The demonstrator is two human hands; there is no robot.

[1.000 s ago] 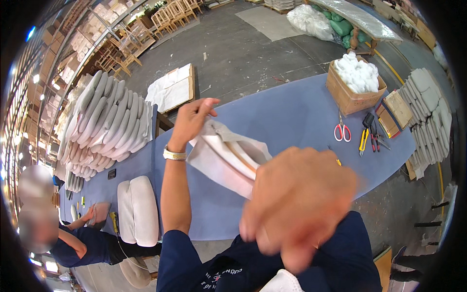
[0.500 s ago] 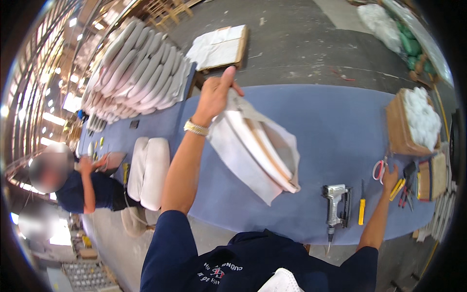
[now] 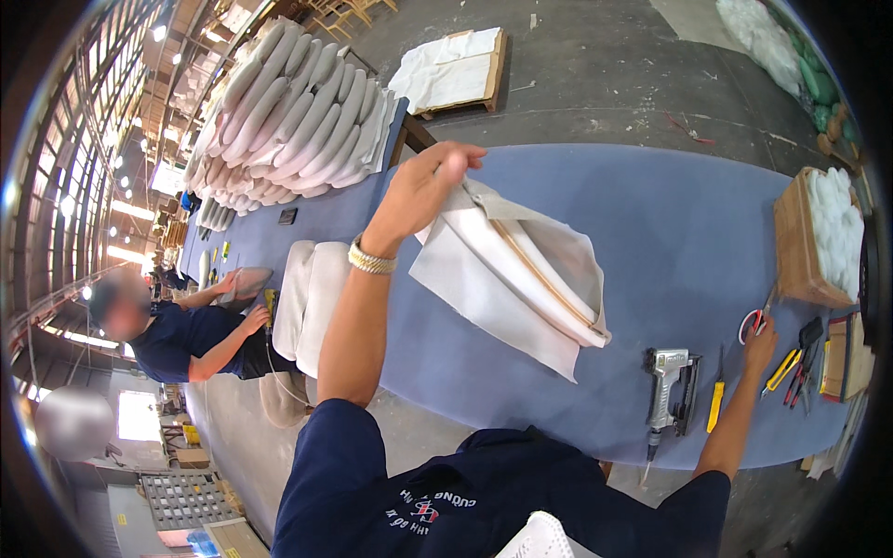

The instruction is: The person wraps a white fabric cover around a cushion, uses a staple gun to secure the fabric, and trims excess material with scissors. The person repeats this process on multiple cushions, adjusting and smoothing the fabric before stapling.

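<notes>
On my feed: pale lettering (image 3: 456, 503) surrounds a red emblem (image 3: 425, 509) on the navy shirt (image 3: 530, 465); the silver air gun (image 3: 663, 386) carries small print. The padded fabric piece (image 3: 507, 274) slants over the tabletop (image 3: 665, 232), long axis upper left to lower right (a brown strip (image 3: 542, 273) follows it). Left hand (image 3: 428, 193): fingers clamped on its upper end. Right hand (image 3: 760, 346) at the scissors (image 3: 749, 325); whether its fingers grip, I cannot tell.
</notes>
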